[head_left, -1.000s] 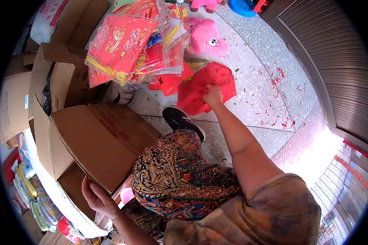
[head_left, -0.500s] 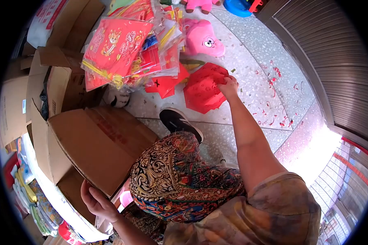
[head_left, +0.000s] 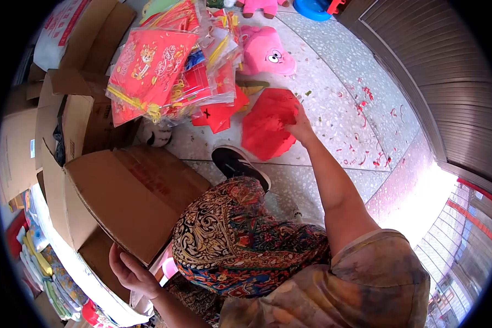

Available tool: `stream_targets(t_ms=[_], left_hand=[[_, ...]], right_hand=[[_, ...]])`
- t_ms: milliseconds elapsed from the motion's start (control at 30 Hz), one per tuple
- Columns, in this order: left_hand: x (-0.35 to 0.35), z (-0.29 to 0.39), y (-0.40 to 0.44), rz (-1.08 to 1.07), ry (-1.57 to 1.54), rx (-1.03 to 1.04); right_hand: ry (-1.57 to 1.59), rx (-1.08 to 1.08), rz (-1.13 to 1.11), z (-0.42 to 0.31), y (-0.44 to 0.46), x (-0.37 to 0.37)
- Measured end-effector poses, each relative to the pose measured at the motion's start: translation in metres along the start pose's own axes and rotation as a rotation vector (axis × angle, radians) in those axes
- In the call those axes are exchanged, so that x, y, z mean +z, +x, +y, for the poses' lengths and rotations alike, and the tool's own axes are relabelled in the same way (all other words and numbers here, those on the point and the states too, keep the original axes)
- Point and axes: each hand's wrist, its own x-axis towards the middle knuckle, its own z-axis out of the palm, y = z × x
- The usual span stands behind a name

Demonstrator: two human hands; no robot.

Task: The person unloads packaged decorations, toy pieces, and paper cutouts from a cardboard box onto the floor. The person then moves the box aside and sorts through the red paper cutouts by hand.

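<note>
A rounded red cloth or paper piece (head_left: 268, 124) is over the speckled floor, its right edge pinched in my right hand (head_left: 302, 127). Just left of it lies a smaller red piece with a black mark (head_left: 217, 116). Farther left is a pile of clear plastic packets holding red items (head_left: 154, 68) with yellow cords. My left hand (head_left: 132, 273) is at the lower left, its fingers curled at the edge of a brown cardboard flap (head_left: 126, 197); some fingertips are hidden behind the cardboard.
A pink plush toy with big eyes (head_left: 268, 52) lies beyond the red piece. Red scraps (head_left: 366, 104) dot the floor on the right, near a brown ribbed shutter (head_left: 448, 87). Open cardboard boxes (head_left: 54, 180) stand left. My shoe (head_left: 238, 164) is beside the flap. A blue basin (head_left: 312, 8) is at the top.
My right hand has moved from the middle of the red piece to its right edge. The piece has turned and shifted, and its printed markings no longer show. My left hand stays at the cardboard.
</note>
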Motion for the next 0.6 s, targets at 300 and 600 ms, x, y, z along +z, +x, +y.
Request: stream_targets(t_ms=[300,600], left_hand=[[0.002,0.003,0.0,0.004,-0.002,0.004],[0.0,0.002,0.0,0.002,0.027,0.026]], right_hand=[[-0.806,0.008,0.082,0.004,0.031,-0.014],[-0.48,-0.116,0.114,-0.021,0.003,0.007]])
